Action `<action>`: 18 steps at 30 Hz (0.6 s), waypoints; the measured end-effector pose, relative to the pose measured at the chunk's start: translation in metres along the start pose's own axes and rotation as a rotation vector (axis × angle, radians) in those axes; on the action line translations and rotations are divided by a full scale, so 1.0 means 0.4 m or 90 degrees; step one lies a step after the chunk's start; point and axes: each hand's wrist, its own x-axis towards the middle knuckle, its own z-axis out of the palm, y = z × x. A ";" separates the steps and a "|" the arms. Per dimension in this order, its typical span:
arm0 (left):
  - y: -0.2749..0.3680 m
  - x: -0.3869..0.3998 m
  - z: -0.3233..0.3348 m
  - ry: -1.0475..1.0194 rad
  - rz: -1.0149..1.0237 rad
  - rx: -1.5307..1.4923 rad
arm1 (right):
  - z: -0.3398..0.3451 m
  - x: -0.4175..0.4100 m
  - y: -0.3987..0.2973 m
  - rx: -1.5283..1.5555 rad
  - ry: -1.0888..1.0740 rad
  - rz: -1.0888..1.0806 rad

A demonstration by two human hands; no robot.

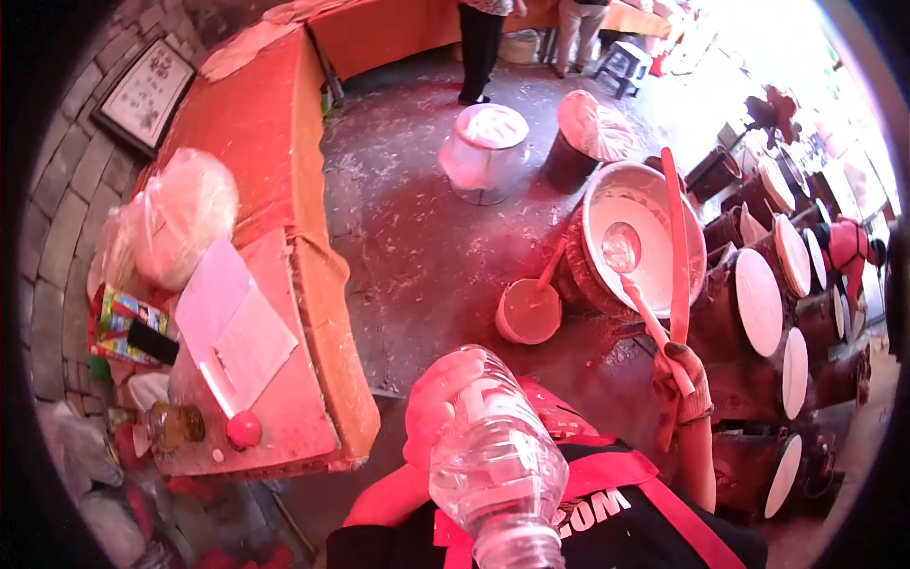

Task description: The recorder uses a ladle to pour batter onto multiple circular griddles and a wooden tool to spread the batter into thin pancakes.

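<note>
My left hand (442,402) is wrapped around a large clear plastic bottle (498,455) close to the camera. The bottle's neck points down toward the bottom rim of the picture, near my head. On my right hand (684,380) is a work glove, and its fingers close around the handle of a ladle (647,306) and a long flat stick (675,235). The ladle's round bowl hangs over a wide basin (589,213) of pale liquid; I cannot tell if it touches the liquid. The stick crosses above the basin's right side.
A small pail (530,313) with a handled tool stands left of the basin. Several drums (761,302) with pale round faces line the right. A cloth-covered table (313,419) holds papers (238,320), a phone (153,343) and a jar (174,425). People (478,50) stand beyond.
</note>
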 end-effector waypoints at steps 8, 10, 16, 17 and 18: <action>0.047 0.155 0.182 -0.098 0.257 -0.119 | -0.178 0.029 -0.083 0.022 0.067 -0.039; 0.068 0.194 0.284 -0.111 0.325 -0.148 | -0.217 0.038 -0.099 0.002 0.094 -0.026; 0.183 0.400 0.592 -0.123 0.528 -0.220 | -0.282 0.073 -0.136 -0.007 0.077 -0.074; 0.205 0.420 0.612 -0.122 0.562 -0.230 | -0.282 0.071 -0.144 -0.024 0.081 -0.092; 0.230 0.437 0.631 -0.118 0.597 -0.237 | -0.297 0.090 -0.140 0.008 0.065 -0.085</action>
